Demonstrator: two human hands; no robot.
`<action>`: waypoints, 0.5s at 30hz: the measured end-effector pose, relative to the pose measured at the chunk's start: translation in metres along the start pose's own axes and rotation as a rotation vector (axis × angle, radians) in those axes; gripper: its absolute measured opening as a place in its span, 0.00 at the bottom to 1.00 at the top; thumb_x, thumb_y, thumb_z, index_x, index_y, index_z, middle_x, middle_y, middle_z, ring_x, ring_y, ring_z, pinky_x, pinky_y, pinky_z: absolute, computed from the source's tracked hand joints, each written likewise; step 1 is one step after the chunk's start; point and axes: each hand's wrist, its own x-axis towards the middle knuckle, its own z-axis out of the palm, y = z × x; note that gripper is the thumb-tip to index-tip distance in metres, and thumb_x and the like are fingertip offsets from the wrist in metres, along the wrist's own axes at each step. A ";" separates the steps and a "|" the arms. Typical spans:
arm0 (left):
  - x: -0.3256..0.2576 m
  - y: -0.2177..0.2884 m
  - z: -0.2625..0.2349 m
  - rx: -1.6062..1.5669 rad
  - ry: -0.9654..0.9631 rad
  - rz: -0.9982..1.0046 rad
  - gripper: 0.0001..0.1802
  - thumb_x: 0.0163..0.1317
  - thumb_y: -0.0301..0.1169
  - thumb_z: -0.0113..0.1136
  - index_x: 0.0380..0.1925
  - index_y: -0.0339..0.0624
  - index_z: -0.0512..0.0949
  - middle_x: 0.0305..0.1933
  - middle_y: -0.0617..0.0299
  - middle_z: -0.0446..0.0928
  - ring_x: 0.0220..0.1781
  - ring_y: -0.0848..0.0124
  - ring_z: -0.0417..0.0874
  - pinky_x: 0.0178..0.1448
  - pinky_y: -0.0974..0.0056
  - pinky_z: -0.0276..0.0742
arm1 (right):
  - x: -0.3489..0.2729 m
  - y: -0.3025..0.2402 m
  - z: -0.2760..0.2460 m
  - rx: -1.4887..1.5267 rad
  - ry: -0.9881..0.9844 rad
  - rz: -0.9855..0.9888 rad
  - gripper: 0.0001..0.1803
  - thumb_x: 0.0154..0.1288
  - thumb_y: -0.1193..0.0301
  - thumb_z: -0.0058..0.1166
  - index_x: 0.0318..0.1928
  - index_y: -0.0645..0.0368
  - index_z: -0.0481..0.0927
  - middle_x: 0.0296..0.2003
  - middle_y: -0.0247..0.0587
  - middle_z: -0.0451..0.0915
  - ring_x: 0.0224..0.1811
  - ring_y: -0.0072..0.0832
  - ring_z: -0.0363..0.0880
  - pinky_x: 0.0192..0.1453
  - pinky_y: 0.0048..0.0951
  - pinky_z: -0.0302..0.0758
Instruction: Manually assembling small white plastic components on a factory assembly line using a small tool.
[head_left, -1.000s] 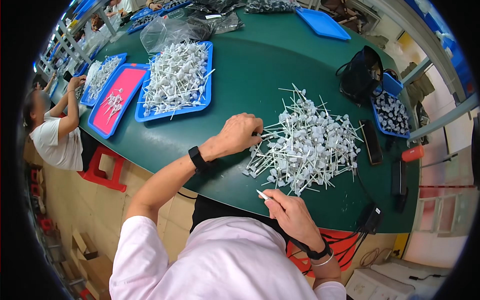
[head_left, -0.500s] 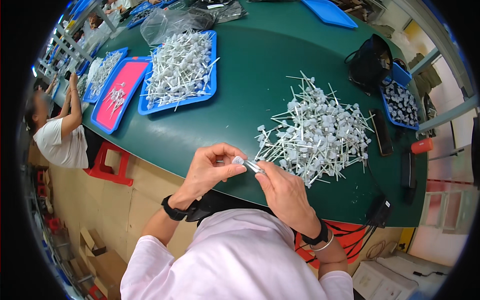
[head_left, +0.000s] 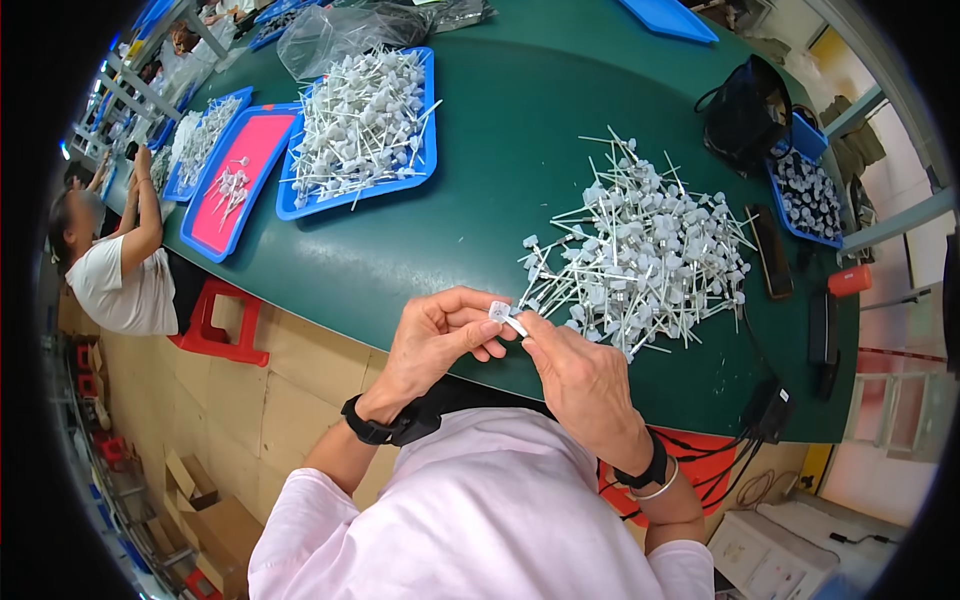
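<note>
Both hands met just in front of the near edge of the green table [head_left: 520, 150], over the person's lap. The left hand [head_left: 440, 335] pinched a small white part [head_left: 499, 309] between thumb and fingertips, the other fingers curled loosely below. The right hand [head_left: 580, 375] had its thumb and forefinger closed on a thin white stick [head_left: 516, 324] that touched the part. Whether the stick was already seated in the part could not be told.

The step in hand looked like joining stick to part. By my reading the next move called for a short, straight push with the left pinch held steady, since the pieces are light and would slip from a loose grip.

The pile [head_left: 640, 260] of white sticks and parts lay on the table just beyond the hands, its nearest pieces close to the table's edge. A blue tray [head_left: 425, 170] heaped with like pieces sat farther back and to the left, well apart from the pile, with bare green table between them. A red-lined tray [head_left: 245, 170] lay left of that one. A black bag [head_left: 745, 110] stood beyond the pile to the right, and another person [head_left: 120, 270] worked at the table's far left end.
</note>
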 end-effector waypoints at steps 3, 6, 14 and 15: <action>-0.002 -0.004 0.003 -0.009 0.015 0.021 0.13 0.66 0.23 0.60 0.49 0.30 0.78 0.39 0.51 0.85 0.34 0.72 0.86 0.39 0.70 0.83 | -0.001 0.001 0.001 -0.012 0.006 -0.002 0.14 0.67 0.72 0.55 0.52 0.55 0.75 0.22 0.42 0.76 0.18 0.42 0.78 0.19 0.39 0.72; -0.003 -0.006 0.006 -0.010 0.025 0.040 0.11 0.66 0.22 0.60 0.48 0.30 0.78 0.38 0.51 0.85 0.34 0.72 0.86 0.39 0.70 0.84 | -0.001 0.001 0.001 -0.015 0.001 -0.003 0.14 0.67 0.72 0.55 0.52 0.55 0.75 0.22 0.42 0.76 0.18 0.42 0.78 0.19 0.40 0.73; -0.006 -0.012 0.011 0.008 0.051 0.084 0.12 0.65 0.22 0.61 0.47 0.29 0.78 0.38 0.52 0.85 0.35 0.72 0.87 0.39 0.71 0.84 | -0.003 -0.001 -0.002 -0.038 -0.006 0.009 0.14 0.67 0.73 0.55 0.52 0.55 0.75 0.22 0.42 0.75 0.18 0.42 0.78 0.18 0.40 0.73; -0.006 -0.012 0.011 0.022 0.058 0.090 0.12 0.65 0.22 0.61 0.48 0.29 0.78 0.38 0.52 0.85 0.35 0.72 0.87 0.39 0.71 0.84 | -0.003 -0.001 -0.002 -0.043 -0.010 0.012 0.14 0.67 0.73 0.54 0.52 0.55 0.75 0.22 0.42 0.75 0.18 0.41 0.78 0.18 0.39 0.73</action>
